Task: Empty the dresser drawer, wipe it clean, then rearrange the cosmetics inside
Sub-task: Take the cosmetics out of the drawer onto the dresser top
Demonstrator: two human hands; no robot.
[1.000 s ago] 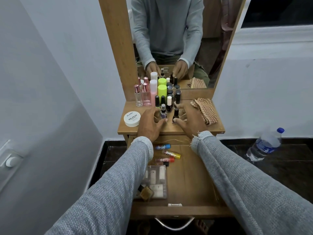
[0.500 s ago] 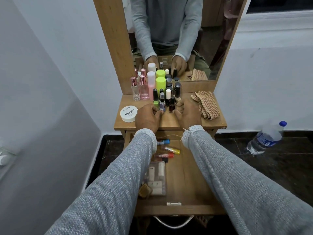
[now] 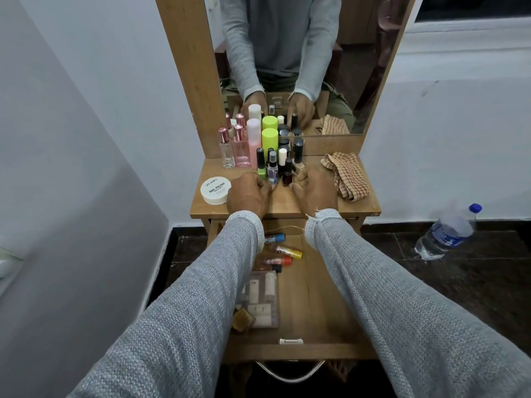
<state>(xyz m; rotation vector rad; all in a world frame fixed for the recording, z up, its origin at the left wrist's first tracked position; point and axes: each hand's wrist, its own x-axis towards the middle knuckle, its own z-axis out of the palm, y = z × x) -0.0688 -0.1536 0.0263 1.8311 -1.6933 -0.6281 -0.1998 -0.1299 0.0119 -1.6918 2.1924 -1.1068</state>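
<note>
Evidently the rearranging step is in hand: at frame centre the left hand [image 3: 249, 193] and right hand [image 3: 315, 191] sit on the dresser top [image 3: 290, 206], fingers curled around the front row of small bottles [image 3: 274, 170]. Which bottle each pinches I cannot tell (fingertips are hidden behind knuckles). The open drawer [image 3: 316, 297], lower centre, already holds tubes [image 3: 287, 252] and a clear case [image 3: 263, 297]. Next comes lifting bottles upright and lowering them into the drawer's bare right side. Sleeves cover the drawer's left edge.
</note>
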